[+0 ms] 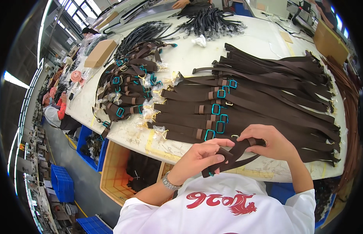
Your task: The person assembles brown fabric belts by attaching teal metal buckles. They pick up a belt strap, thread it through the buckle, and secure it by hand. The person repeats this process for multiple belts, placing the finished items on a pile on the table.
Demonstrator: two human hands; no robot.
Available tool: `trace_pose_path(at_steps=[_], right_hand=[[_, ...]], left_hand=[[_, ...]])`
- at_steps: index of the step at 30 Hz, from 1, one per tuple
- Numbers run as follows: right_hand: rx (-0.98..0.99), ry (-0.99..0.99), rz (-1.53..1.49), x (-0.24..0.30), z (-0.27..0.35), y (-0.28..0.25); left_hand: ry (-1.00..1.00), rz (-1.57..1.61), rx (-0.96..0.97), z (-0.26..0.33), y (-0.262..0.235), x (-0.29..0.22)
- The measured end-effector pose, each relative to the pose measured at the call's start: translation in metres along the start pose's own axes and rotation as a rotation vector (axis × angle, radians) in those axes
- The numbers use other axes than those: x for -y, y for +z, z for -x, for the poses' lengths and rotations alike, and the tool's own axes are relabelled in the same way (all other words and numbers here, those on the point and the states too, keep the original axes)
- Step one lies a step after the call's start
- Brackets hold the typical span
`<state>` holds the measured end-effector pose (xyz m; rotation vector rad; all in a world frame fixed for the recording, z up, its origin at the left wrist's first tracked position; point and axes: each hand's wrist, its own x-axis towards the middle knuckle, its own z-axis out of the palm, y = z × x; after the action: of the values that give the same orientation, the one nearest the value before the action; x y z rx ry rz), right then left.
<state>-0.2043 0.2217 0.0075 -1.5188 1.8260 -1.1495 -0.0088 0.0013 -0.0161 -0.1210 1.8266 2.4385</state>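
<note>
In front of my body, at the near edge of the table, a dark brown strap [238, 150] is folded between my hands. My left hand [200, 158], a metal watch on its wrist, pinches one part of it between thumb and fingers. My right hand [270, 143] grips the other part near a brown keeper loop [252, 142]. By its fingertips a small gold-coloured hook [235, 136] shows. Just beyond my hands lie rows of similar straps [263, 102] with teal rectangular buckles [220, 126]. What my curled fingers cover is hidden.
Bundled straps with buckles [127, 89] and plastic wrap lie at the table's left. Black cords [212, 22] and a cardboard box [100, 54] are farther back. Below the left edge stand an orange bin [114, 171] and a blue crate [62, 183]. Another person [58, 113] sits far left.
</note>
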Motion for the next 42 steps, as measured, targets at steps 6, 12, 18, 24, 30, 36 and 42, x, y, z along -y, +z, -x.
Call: trace_pose_path(at_steps=[6, 12, 18, 24, 30, 36, 42], right_hand=[[-0.430, -0.184, 0.400, 0.013, -0.005, 0.024], [-0.512, 0.185, -0.378, -0.005, 0.031, 0.083], [-0.608, 0.254, -1.231, -0.006, 0.009, 0.101], [-0.751, -0.064, -0.666, -0.013, 0.006, 0.098], [-0.358, 0.305, -0.932, -0.006, 0.008, 0.100], [-0.327, 0.307, -0.888, -0.018, 0.013, 0.097], [-0.318, 0.338, -0.928, -0.031, 0.014, 0.096]], left_hand=[[-0.004, -0.031, -0.055, -0.011, 0.009, 0.019], [0.186, -0.195, -0.199, -0.011, 0.019, 0.034], [0.134, -0.415, -0.018, -0.012, 0.028, 0.046], [0.295, -0.333, -0.216, -0.013, 0.018, 0.037], [-0.130, 0.017, -0.042, -0.010, 0.018, 0.019], [-0.258, 0.042, -0.113, -0.013, 0.021, 0.036], [-0.038, -0.057, -0.075, -0.015, 0.022, 0.039]])
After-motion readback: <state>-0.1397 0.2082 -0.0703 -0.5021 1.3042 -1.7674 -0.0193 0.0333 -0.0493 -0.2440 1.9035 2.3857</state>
